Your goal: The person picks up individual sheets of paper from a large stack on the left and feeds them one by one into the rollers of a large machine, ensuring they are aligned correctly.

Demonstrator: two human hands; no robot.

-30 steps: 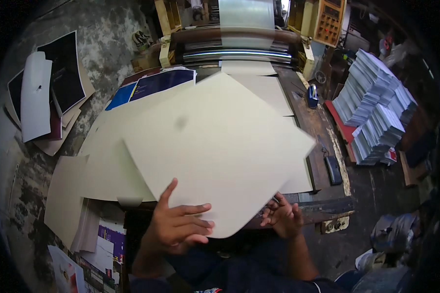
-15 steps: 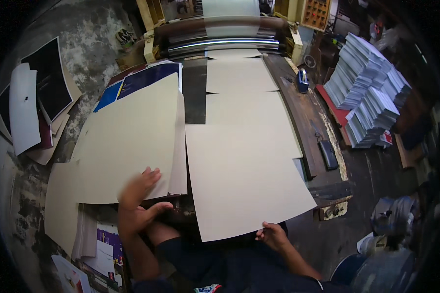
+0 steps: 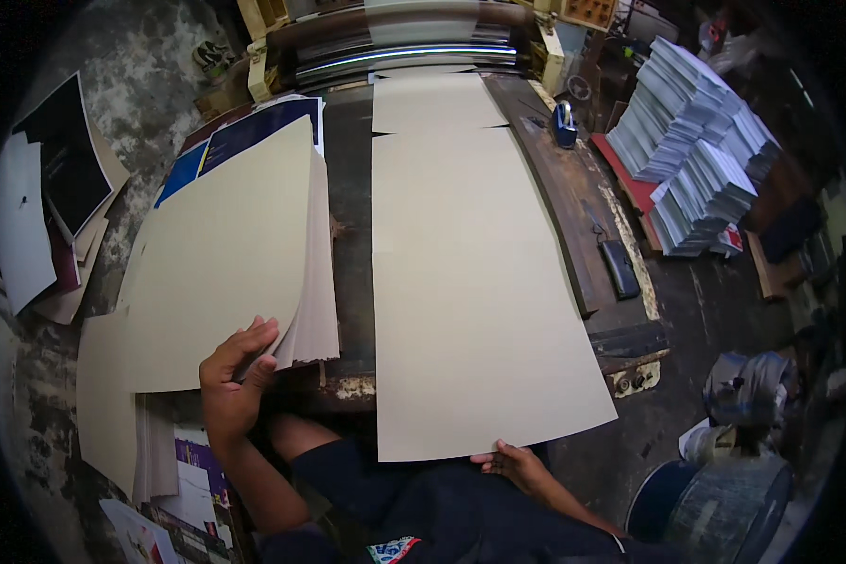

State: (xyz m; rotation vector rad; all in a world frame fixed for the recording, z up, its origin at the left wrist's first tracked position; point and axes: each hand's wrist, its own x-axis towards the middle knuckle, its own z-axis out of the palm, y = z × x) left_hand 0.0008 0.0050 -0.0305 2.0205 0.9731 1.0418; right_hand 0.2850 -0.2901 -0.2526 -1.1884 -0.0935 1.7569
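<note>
At the near edge of a stack of large cream paper sheets [image 3: 221, 254], my left hand [image 3: 235, 371] has closed on the top sheet, fingers above and thumb by its edge. The sheet's right side curls up off the layers below. To the right lies a long cream sheet [image 3: 479, 320], in line with others running toward the rollers. My right hand [image 3: 515, 463] pinches its near edge, which overhangs the table in front of my lap.
A roller machine [image 3: 404, 58] stands at the far end. Along the right run a dark guide bar [image 3: 550, 211], a black pouch [image 3: 619, 268] and a blue tape dispenser [image 3: 564, 125]. Tall paper stacks [image 3: 696, 141] stand farther right; metal drums [image 3: 724, 508] sit below.
My left hand has gone from moving over the stack to gripping the top sheet's edge. The long sheet has straightened against the guide bar, and the sheets ahead have advanced toward the rollers.
</note>
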